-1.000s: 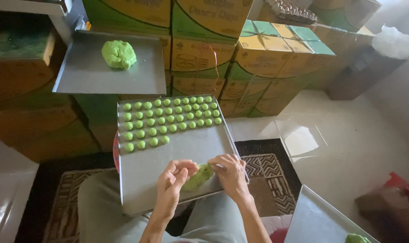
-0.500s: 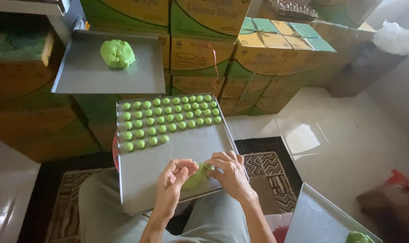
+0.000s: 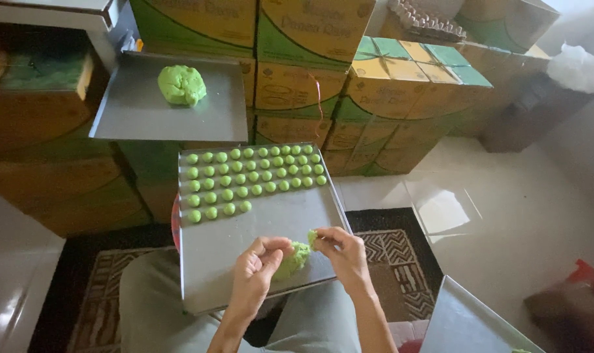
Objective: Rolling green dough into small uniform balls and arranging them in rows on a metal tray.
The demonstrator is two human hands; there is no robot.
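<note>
Two bare forearms, no sleeves in view; left hand (image 3: 258, 271) and right hand (image 3: 346, 255) without rings, watch or gloves; legs in grey-green trousers (image 3: 153, 307)

In the middle of the frame we see a metal tray (image 3: 264, 222) resting on our lap, with rows of small green balls (image 3: 251, 173) lined up along its far half; its near half is bare metal. At upper left a second tray (image 3: 147, 117) sits on the boxes (image 3: 297, 72) and carries one green lump (image 3: 181, 85). A patterned rug (image 3: 395, 255) lies on the pale floor (image 3: 506, 222), lower centre, with a third tray (image 3: 467, 327) at lower right.
</note>
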